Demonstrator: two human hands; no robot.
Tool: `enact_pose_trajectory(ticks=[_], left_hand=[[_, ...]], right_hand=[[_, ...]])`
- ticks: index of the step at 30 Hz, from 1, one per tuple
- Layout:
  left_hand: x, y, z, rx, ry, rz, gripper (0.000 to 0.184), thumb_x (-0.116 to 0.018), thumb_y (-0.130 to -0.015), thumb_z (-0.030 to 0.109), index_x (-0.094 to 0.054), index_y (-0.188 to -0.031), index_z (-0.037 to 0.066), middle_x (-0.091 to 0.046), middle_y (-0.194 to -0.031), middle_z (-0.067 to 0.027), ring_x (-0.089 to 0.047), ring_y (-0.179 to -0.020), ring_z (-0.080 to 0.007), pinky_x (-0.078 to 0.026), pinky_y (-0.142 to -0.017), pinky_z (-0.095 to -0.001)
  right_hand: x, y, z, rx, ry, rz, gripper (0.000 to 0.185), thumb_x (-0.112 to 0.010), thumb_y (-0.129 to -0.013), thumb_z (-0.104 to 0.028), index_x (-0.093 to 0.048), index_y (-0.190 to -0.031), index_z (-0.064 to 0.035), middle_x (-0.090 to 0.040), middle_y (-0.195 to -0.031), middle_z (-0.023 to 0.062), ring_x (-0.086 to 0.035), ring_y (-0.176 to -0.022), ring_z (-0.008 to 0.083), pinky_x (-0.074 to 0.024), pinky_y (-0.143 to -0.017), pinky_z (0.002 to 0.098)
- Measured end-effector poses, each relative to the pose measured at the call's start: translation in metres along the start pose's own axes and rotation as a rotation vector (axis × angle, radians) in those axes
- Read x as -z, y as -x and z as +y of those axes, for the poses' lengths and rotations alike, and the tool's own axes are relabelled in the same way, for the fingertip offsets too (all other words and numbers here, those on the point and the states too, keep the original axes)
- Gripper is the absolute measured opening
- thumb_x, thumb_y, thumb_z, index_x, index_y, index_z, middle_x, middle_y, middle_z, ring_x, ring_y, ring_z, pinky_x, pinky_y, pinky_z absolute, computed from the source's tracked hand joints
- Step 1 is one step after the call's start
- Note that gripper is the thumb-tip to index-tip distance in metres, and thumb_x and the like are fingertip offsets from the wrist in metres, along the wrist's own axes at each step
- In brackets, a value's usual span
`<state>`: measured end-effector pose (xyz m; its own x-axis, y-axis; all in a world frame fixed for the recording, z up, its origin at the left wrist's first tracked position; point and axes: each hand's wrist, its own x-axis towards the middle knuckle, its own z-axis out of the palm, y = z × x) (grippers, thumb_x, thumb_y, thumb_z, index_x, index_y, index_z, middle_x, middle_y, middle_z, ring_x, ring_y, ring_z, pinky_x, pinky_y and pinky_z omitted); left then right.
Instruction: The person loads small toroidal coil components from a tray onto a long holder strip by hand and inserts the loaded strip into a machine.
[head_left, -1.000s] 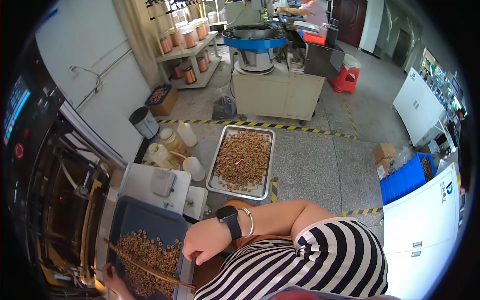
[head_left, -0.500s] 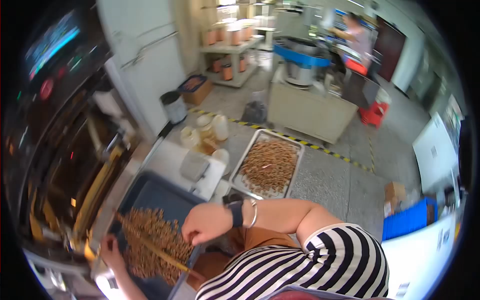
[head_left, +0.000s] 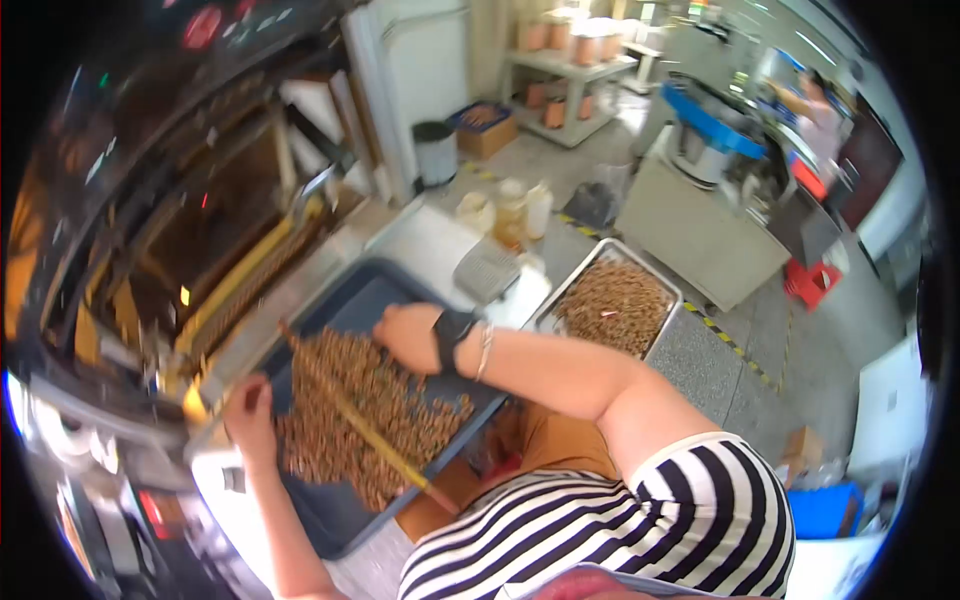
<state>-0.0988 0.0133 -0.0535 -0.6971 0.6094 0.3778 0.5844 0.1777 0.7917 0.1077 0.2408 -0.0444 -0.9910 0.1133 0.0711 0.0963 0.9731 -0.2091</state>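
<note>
A dark blue-grey tray [head_left: 325,515] holds a spread heap of small brown, copper-coloured pieces [head_left: 415,412]. Lying slantwise across it is a long, thin yellow stick [head_left: 372,430] with reddish ends. My right hand [head_left: 410,338], with a dark watch and a bangle at the wrist, is over the heap's far edge, fingers curled down at the pieces; what they grip, if anything, is hidden. At the tray's left rim is my left hand [head_left: 250,418], its thumb and fingers bent together in a pinch. Whatever may be between those fingertips is too small to make out.
A second, pale tray [head_left: 672,290] of similar pieces stands to the right. Behind the work tray are a grey block [head_left: 487,270] and several bottles [head_left: 510,215]. Machinery with a yellow bar [head_left: 235,290] borders the left. Another person [head_left: 820,120] is at the far bench.
The view has swung left, so the trays sit further right in it. My right hand has moved from the heap's right side to its far edge. My left hand stays by the left rim.
</note>
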Motion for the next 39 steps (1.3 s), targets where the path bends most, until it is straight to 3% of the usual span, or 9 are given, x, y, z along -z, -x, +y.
enact_pose_trajectory(ticks=[3, 7, 13, 19, 23, 25, 29, 32, 39], left_hand=[[-0.006, 0.004, 0.018, 0.062, -0.022, -0.002, 0.017, -0.062, -0.081, 0.012, -0.064, -0.095, 0.002, -0.065, -0.086, -0.0052, -0.058, -0.079, -0.0116, -0.045, -0.073, -0.0243], [-0.006, 0.005, 0.011, 0.033, 0.11, -0.03, 0.015, -0.061, -0.08, 0.003, -0.063, -0.095, 0.003, -0.063, -0.084, -0.0026, -0.055, -0.075, -0.009, -0.044, -0.07, -0.0222], [-0.013, 0.014, 0.03, 0.051, 0.138, -0.03, 0.015, -0.061, -0.079, 0.0, -0.063, -0.094, 0.002, -0.06, -0.086, -0.0012, -0.053, -0.073, -0.0078, -0.043, -0.068, -0.0207], [-0.014, 0.014, 0.036, -0.02, 0.107, -0.043, 0.01, -0.059, -0.079, -0.002, -0.062, -0.089, 0.001, -0.059, -0.087, -0.0019, -0.053, -0.074, -0.0089, -0.043, -0.069, -0.0205], [-0.014, 0.011, 0.032, -0.082, 0.095, -0.073, 0.011, -0.059, -0.079, -0.002, -0.061, -0.089, 0.001, -0.059, -0.087, -0.0023, -0.054, -0.075, -0.0101, -0.044, -0.069, -0.0214], [-0.011, 0.009, 0.028, -0.118, 0.032, -0.082, 0.013, -0.059, -0.078, -0.003, -0.061, -0.09, 0.001, -0.06, -0.087, -0.0032, -0.054, -0.075, -0.0114, -0.044, -0.07, -0.0228], [-0.005, 0.016, 0.072, -0.258, -0.168, -0.179, 0.012, -0.056, -0.075, -0.005, -0.059, -0.086, 0.0, -0.059, -0.089, -0.0109, -0.058, -0.082, -0.0271, -0.047, -0.073, -0.031], [-0.002, 0.024, 0.087, -0.563, -0.327, -0.371, 0.027, -0.056, -0.063, -0.01, -0.057, -0.088, 0.0, -0.059, -0.1, -0.0127, -0.056, -0.091, -0.0337, -0.047, -0.076, -0.0372], [-0.016, 0.03, 0.072, -0.647, -0.42, -0.457, 0.027, -0.054, -0.063, -0.008, -0.056, -0.088, 0.0, -0.058, -0.111, -0.0151, -0.056, -0.099, -0.0338, -0.048, -0.081, -0.0381]], right_hand=[[-0.019, -0.006, 0.013, -0.054, -0.134, 0.157, 0.01, -0.056, -0.068, -0.013, -0.06, -0.073, -0.004, -0.06, -0.071, 0.017, -0.058, -0.076, 0.0339, -0.0475, -0.067, 0.0423], [-0.011, -0.004, 0.013, -0.06, -0.286, 0.172, 0.012, -0.065, -0.072, -0.01, -0.061, -0.081, -0.0023, -0.06, -0.072, 0.0142, -0.06, -0.067, 0.0271, -0.0469, -0.062, 0.0355], [-0.008, -0.003, 0.014, -0.083, -0.468, 0.194, 0.015, -0.062, -0.074, -0.005, -0.06, -0.088, -0.0003, -0.062, -0.076, 0.0115, -0.059, -0.064, 0.0198, -0.0471, -0.061, 0.0315], [-0.01, -0.003, 0.018, -0.084, -0.423, 0.273, 0.015, -0.057, -0.077, -0.005, -0.061, -0.091, -0.0005, -0.062, -0.079, 0.0127, -0.058, -0.066, 0.0211, -0.0469, -0.062, 0.0316], [-0.01, 0.0, 0.016, -0.012, -0.393, 0.174, 0.019, -0.064, -0.071, -0.005, -0.061, -0.089, 0.0011, -0.06, -0.076, 0.0136, -0.059, -0.068, 0.0231, -0.047, -0.063, 0.0328], [-0.012, -0.001, 0.017, 0.005, -0.374, 0.17, 0.02, -0.066, -0.069, -0.005, -0.06, -0.087, 0.0013, -0.06, -0.076, 0.0135, -0.059, -0.068, 0.0232, -0.047, -0.063, 0.0331], [-0.005, 0.0, 0.013, -0.049, -0.343, 0.048, 0.019, -0.068, -0.067, -0.005, -0.058, -0.082, 0.0012, -0.06, -0.073, 0.0139, -0.059, -0.065, 0.0242, -0.0467, -0.061, 0.0333], [0.006, 0.003, 0.003, -0.053, -0.551, 0.111, 0.015, -0.066, -0.073, -0.003, -0.06, -0.086, 0.0003, -0.06, -0.069, 0.0079, -0.059, -0.064, 0.0158, -0.0467, -0.059, 0.0277], [0.014, -0.017, -0.045, -0.052, -1.036, -0.057, 0.011, -0.064, -0.079, -0.005, -0.062, -0.088, 0.0019, -0.06, -0.07, 0.0029, -0.056, -0.059, 0.0071, -0.0449, -0.053, 0.0195]])
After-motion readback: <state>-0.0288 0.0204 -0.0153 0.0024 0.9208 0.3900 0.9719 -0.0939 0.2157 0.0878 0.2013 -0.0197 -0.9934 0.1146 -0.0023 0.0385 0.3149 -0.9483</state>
